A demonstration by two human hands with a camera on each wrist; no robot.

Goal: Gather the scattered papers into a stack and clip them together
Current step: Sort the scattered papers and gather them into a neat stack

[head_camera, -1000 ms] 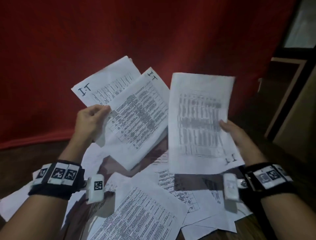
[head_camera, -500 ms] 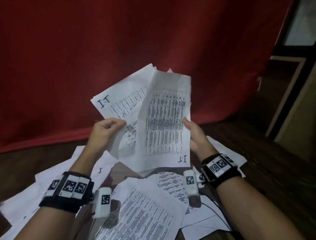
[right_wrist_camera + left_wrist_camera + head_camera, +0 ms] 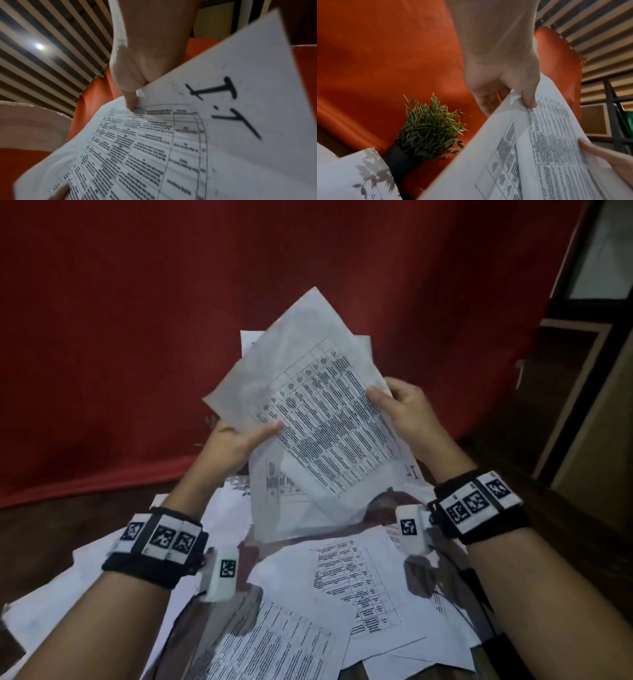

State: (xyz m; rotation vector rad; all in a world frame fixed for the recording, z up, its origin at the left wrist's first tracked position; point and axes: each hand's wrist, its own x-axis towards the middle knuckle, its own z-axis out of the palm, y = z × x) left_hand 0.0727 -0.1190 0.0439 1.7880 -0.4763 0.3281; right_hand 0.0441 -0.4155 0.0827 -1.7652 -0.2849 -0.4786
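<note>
Both hands hold a loose bundle of printed sheets up in the air above the table. My left hand grips its left edge, thumb on the top sheet and fingers behind. My right hand pinches the right edge the same way. The sheets carry printed tables and lie askew, corners fanned out. In the left wrist view the thumb presses the held sheets. In the right wrist view the thumb presses a sheet marked "I.T". More papers lie scattered below. No clip is in view.
A red cloth hangs close behind the table. A small green plant in a dark pot stands at the back, left of the held bundle. Wooden door frames stand at the right. Dark wooden table shows at the left.
My right hand brought its sheet leftward onto the sheets in my left hand. Both hands now hold one bundle, which has turned so its top leans right.
</note>
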